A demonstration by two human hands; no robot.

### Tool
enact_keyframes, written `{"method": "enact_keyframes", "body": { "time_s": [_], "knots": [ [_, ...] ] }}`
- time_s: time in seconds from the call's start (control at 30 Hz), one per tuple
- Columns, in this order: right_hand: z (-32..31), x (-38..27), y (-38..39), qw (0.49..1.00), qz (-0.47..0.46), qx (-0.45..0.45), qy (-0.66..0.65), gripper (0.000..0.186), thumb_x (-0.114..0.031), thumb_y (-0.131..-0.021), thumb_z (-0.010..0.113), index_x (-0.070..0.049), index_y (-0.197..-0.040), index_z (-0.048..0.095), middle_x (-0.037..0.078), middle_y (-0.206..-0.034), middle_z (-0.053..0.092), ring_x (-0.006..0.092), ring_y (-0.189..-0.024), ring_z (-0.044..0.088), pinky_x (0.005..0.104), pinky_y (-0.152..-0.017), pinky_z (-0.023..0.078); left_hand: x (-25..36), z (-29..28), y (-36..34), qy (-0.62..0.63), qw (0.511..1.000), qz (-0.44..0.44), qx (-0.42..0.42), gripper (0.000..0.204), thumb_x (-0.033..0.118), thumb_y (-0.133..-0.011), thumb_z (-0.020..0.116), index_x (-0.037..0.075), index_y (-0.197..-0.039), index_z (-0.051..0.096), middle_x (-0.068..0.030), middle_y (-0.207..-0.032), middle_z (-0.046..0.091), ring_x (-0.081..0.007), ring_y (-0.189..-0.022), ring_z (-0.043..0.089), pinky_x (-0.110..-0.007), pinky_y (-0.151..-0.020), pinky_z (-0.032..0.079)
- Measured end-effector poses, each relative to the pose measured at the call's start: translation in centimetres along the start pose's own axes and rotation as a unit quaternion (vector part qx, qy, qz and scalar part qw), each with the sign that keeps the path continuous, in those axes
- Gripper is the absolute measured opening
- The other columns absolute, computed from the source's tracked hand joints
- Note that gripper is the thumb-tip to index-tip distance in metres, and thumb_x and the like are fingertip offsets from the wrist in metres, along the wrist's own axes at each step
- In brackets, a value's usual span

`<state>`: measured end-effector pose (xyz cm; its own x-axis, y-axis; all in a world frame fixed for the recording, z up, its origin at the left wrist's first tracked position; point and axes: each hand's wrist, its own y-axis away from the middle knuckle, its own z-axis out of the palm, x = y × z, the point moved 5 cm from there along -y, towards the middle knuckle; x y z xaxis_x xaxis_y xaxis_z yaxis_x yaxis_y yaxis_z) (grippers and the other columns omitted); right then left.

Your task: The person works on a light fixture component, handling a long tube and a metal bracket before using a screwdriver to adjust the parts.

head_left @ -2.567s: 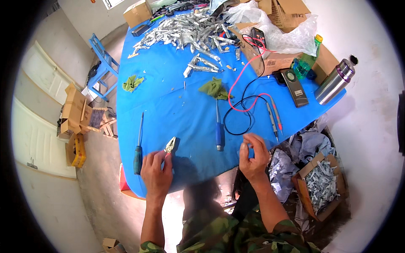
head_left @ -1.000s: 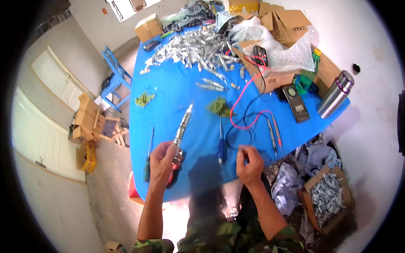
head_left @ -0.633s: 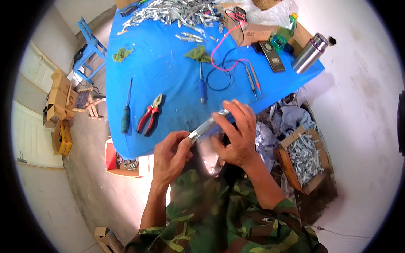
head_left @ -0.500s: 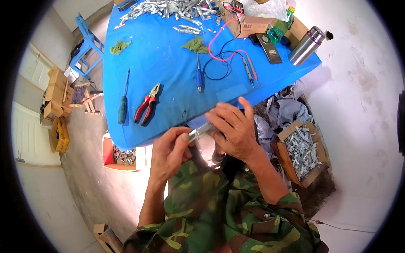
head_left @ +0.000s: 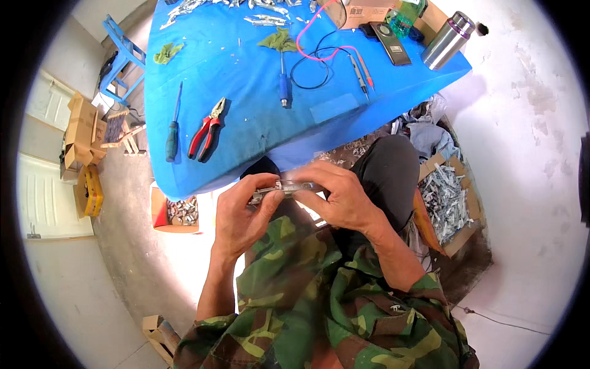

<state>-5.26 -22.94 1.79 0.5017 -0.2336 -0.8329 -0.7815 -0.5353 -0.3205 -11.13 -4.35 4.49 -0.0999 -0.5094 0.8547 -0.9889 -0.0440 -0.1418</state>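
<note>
The right hand (head_left: 342,200), spread wider a moment ago, now pinches the silvery piece (head_left: 285,186) beside the left hand (head_left: 241,212), whose grip pinches it too; the work is two-handed, just off the near edge of the counter (head_left: 253,120)

No text can be read (the small print (head_left: 356,10) on the carton (head_left: 371,18) included).

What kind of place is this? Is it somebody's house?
I can't tell whose it is, but it looks like a small workshop: pliers and a screwdriver lie on a blue table, and a box beside it holds silvery bits.
</note>
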Motion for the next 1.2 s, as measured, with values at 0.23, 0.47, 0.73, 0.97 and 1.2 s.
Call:
{"method": "enact_keyframes", "body": {
  "time_s": [0.23, 0.47, 0.73, 0.97, 1.2],
  "knots": [
    [-0.1, 2.1, 0.4, 0.964, 0.149, 0.006, -0.221, 0.024, -0.016, -0.094, 0.075, 0.002, -0.110, 0.071, 0.009, -0.096, 0.070, 0.0128, -0.079, 0.062, 0.0294, -0.070, 0.051, -1.5, 0.4, 0.2, 0.037, 0.998, -0.053, -0.011, 0.027, 0.015, -0.096, 0.076, -0.002, -0.115, 0.067, -0.0054, -0.090, 0.071, -0.0082, -0.069, 0.064, -0.022, -0.059, 0.054],
    [0.2, 2.8, -0.8, 0.974, 0.117, -0.025, -0.195, 0.023, -0.019, -0.100, 0.069, 0.003, -0.106, 0.071, 0.006, -0.087, 0.071, 0.0102, -0.076, 0.062, 0.0266, -0.068, 0.051, -1.4, -0.9, -0.5, 0.051, 0.995, -0.080, 0.015, 0.017, 0.012, -0.095, 0.075, 0.000, -0.105, 0.069, -0.0039, -0.081, 0.071, -0.0081, -0.066, 0.066, -0.022, -0.057, 0.050],
    [-3.5, 9.9, -0.3, 0.863, 0.276, 0.130, -0.402, 0.032, -0.029, -0.110, 0.050, -0.001, -0.106, 0.066, 0.004, -0.078, 0.067, 0.0099, -0.070, 0.066, 0.0223, -0.056, 0.050, -5.2, -5.6, 1.4, 0.135, 0.973, -0.162, 0.097, 0.019, 0.014, -0.096, 0.074, -0.002, -0.102, 0.067, -0.0064, -0.081, 0.067, -0.0095, -0.065, 0.063, -0.022, -0.054, 0.052],
    [-5.5, 8.0, 0.4, 0.871, 0.275, 0.117, -0.390, 0.032, -0.028, -0.109, 0.052, 0.000, -0.114, 0.067, 0.001, -0.082, 0.064, 0.0065, -0.067, 0.059, 0.0202, -0.054, 0.044, -5.8, -2.9, 0.6, 0.192, 0.966, -0.150, 0.090, 0.016, 0.015, -0.100, 0.067, 0.000, -0.103, 0.064, -0.0058, -0.079, 0.065, -0.0097, -0.061, 0.060, -0.024, -0.053, 0.050],
    [-14.9, 7.6, 5.0, 0.864, 0.263, 0.303, -0.304, 0.030, -0.028, -0.108, 0.057, -0.001, -0.108, 0.070, 0.002, -0.081, 0.066, 0.0082, -0.061, 0.057, 0.0218, -0.055, 0.043, -8.9, -3.1, 0.7, 0.130, 0.972, -0.172, 0.094, 0.012, 0.015, -0.101, 0.063, 0.003, -0.102, 0.063, -0.0021, -0.081, 0.060, -0.0057, -0.066, 0.056, -0.019, -0.054, 0.045]
  ]
}}
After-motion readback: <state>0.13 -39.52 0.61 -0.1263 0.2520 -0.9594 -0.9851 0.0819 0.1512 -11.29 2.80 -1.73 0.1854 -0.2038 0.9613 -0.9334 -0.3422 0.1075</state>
